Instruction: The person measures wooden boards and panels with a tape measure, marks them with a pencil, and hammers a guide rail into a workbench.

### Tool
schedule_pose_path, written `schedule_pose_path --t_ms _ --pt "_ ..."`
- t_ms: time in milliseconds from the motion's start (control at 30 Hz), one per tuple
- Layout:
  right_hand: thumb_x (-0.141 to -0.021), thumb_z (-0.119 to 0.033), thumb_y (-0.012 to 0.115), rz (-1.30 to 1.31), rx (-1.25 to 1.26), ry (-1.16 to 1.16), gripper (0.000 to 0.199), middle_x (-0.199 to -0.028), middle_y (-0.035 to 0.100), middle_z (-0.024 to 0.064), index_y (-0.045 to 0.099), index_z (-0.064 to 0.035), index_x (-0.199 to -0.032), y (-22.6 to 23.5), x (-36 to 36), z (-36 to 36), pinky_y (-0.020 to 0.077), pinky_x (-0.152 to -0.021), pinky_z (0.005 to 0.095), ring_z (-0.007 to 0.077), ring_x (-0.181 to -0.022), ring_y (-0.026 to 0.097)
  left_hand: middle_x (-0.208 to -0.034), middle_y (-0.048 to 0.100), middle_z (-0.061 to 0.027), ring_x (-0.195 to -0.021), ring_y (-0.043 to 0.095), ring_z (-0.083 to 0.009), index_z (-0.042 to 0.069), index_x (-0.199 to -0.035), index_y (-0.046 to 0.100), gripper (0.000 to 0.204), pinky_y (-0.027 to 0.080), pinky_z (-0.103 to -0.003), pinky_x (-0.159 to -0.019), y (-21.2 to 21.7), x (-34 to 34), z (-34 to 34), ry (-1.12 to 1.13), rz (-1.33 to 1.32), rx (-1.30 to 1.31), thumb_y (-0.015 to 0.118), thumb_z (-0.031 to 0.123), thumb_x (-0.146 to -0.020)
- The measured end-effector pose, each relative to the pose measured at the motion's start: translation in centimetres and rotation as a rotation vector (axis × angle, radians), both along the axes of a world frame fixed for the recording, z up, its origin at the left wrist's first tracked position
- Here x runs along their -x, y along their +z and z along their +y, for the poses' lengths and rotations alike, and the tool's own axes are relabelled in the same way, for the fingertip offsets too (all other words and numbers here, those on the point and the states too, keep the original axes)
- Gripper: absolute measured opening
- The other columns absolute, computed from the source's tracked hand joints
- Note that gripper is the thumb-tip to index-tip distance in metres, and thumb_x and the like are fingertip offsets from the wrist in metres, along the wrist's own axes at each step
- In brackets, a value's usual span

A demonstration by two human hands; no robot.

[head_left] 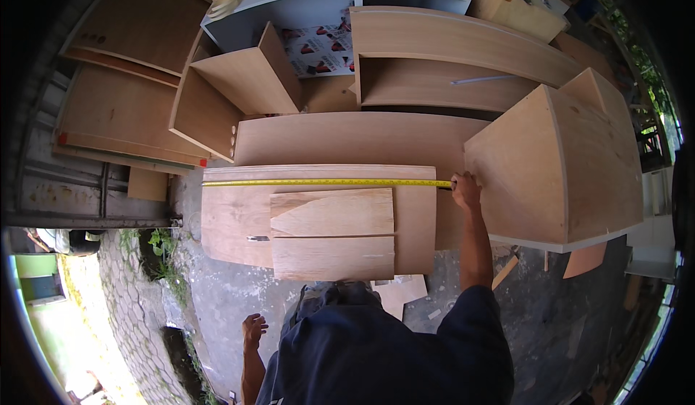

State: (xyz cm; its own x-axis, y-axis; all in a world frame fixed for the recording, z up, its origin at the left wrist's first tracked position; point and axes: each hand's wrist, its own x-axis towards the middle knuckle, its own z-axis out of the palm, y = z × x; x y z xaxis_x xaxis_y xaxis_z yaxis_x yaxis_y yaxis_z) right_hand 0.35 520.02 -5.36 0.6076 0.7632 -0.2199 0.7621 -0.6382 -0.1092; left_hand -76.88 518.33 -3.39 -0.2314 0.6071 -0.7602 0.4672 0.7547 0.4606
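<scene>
A yellow tape measure [326, 183] is drawn straight across the far part of a wide plywood panel [235, 220]. Its left end lies at the panel's left edge. My right hand [465, 190] is closed around the tape's right end, just past the panel's right edge; the fingers cover the case. Two smaller plywood boards [331, 213] lie side by side on the panel, nearer to me, with a narrow gap between them. Beside their left edge rests a small metallic piece [258, 238], too small to name. My left hand [253, 329] hangs low at the left, fingers loosely apart, holding nothing.
A plywood box [557, 162] stands close to my right hand. Behind the panel are a long board [347, 137] and cabinet frames [463, 47]. Large sheets [127, 108] lean at the left. Offcuts [504, 272] lie on the concrete floor [536, 304].
</scene>
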Motion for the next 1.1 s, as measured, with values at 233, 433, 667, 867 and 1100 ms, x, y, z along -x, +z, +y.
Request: schedule_pose_path --t_ms 233,433,667,867,1100 --pt "-0.083 -0.030 0.068 -0.016 -0.061 -0.029 0.021 -0.107 0.056 0.0104 0.066 -0.0150 -0.097 0.4 0.7 0.0 0.0482 -0.080 0.0574 0.0309 -0.110 0.052 -0.097 0.067 -0.0178 -0.078 0.069 -0.0266 -0.006 -0.124 0.054 0.045 0.054 -0.035 -0.063 0.1 -0.1 0.0 0.007 0.001 0.027 0.064 0.015 -0.086" --pt "-0.081 -0.036 0.071 -0.033 -0.017 -0.059 0.027 -0.107 0.055 0.0106 0.066 -0.0143 -0.097 1.2 1.0 0.4 0.0484 -0.082 0.0579 0.0311 -0.113 0.051 -0.099 0.067 -0.0186 -0.079 0.069 -0.0268 -0.007 -0.125 0.053 0.046 0.054 -0.035 -0.064 -0.1 -0.2 0.3 -0.011 0.000 0.021 0.064 0.015 -0.086" --pt "-0.079 -0.038 0.073 -0.009 -0.011 -0.069 0.031 -0.110 0.056 0.0112 0.067 -0.0138 -0.097 1.6 1.0 0.7 0.0473 -0.085 0.0600 0.0320 -0.114 0.052 -0.099 0.067 -0.0190 -0.079 0.069 -0.0269 -0.006 -0.126 0.053 0.047 0.054 -0.035 -0.064 0.0 -0.4 0.4 -0.025 -0.010 0.014 0.065 0.015 -0.085" --pt "-0.078 -0.039 0.074 -0.015 0.033 -0.101 0.030 -0.112 0.056 0.0090 0.070 -0.0165 -0.097 1.8 1.4 1.2 0.0452 -0.088 0.0609 0.0295 -0.116 0.051 -0.100 0.067 -0.0191 -0.079 0.069 -0.0270 -0.006 -0.126 0.053 0.048 0.054 -0.036 -0.064 0.0 -0.6 0.2 -0.032 -0.009 0.020 0.065 0.014 -0.084" --pt "-0.078 -0.039 0.074 -0.027 0.024 -0.084 0.031 -0.111 0.056 0.0086 0.070 -0.0167 -0.098 1.5 1.5 1.4 0.0458 -0.086 0.0606 0.0290 -0.114 0.052 -0.100 0.067 -0.0184 -0.079 0.069 -0.0269 -0.006 -0.125 0.053 0.048 0.054 -0.036 -0.064 0.1 -0.8 0.4 -0.034 -0.005 0.012 0.067 0.014 -0.083"
